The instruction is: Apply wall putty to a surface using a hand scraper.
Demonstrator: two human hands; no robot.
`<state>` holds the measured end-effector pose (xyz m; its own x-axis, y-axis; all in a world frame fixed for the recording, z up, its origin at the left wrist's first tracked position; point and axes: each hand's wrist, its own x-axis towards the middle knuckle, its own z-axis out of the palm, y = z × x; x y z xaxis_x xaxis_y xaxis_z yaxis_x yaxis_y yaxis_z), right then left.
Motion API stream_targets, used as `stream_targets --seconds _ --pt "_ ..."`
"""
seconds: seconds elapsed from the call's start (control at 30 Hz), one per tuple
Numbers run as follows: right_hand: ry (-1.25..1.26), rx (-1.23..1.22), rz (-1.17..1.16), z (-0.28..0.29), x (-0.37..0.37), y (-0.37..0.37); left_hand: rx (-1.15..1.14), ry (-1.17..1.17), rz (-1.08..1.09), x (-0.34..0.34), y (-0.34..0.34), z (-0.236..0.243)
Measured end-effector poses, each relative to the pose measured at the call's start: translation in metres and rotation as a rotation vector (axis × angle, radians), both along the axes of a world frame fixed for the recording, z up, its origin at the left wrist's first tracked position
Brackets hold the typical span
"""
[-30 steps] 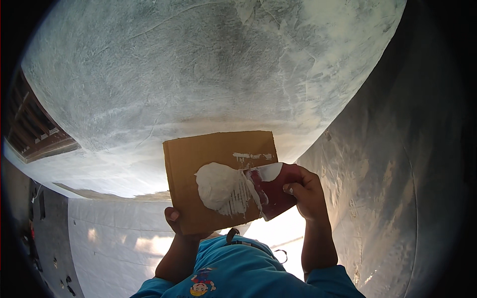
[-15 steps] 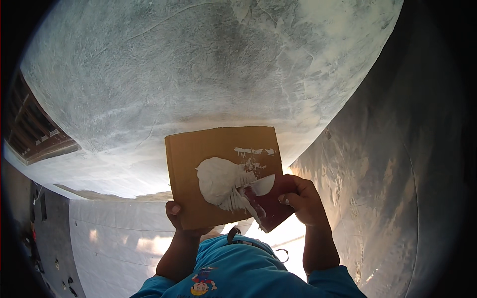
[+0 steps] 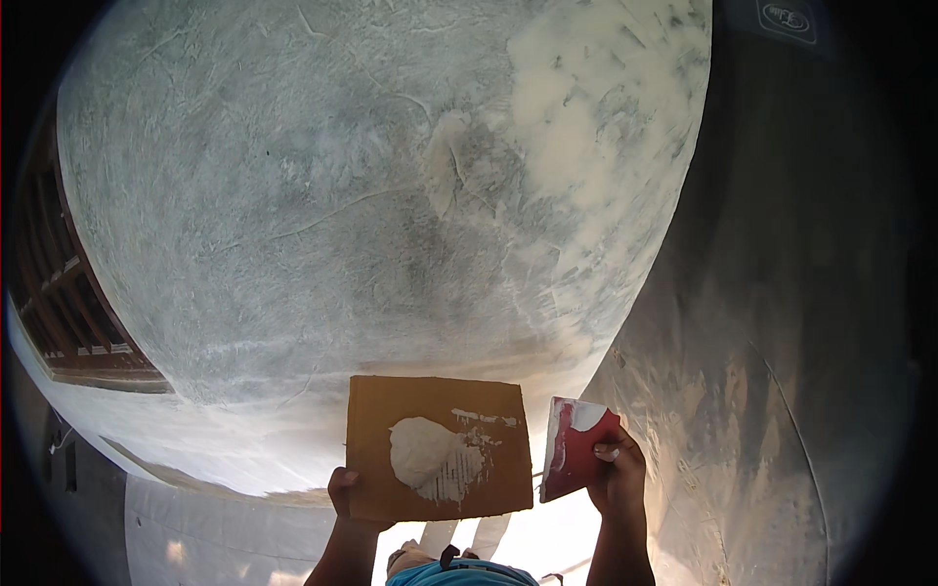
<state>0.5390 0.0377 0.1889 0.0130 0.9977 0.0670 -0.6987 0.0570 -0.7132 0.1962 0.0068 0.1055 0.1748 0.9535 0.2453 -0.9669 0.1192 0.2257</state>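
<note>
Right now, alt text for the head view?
A person's left hand holds a brown board bearing a white paste mound; the right hand holds a paste-smeared red spreader, apart from the board. Beyond: a patchy grey-white wall.

- right hand [image 3: 621, 477] has pulled the scraper [image 3: 582, 453] off the board [image 3: 369, 415], so it's now just right of it with a gap
- scraper's coated edge went from slanted to nearly upright
- view's tipped up: board's lower, more wall [image 3: 332, 195], way less shirt [image 3: 461, 574]

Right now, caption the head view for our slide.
Left hand holds brown board with white paste; right hand, red spreader.
</note>
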Motion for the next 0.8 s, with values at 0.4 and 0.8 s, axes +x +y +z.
stream_targets --seconds 0.4,0.8 --pt "-0.344 0.435 -0.394 0.109 -0.073 0.05 0.101 -0.035 -0.216 -0.067 0.029 0.034" --pt "-1.019 0.674 -1.032 0.168 -0.16 0.092 -0.027 0.093 -0.308 -0.104 0.039 0.045"
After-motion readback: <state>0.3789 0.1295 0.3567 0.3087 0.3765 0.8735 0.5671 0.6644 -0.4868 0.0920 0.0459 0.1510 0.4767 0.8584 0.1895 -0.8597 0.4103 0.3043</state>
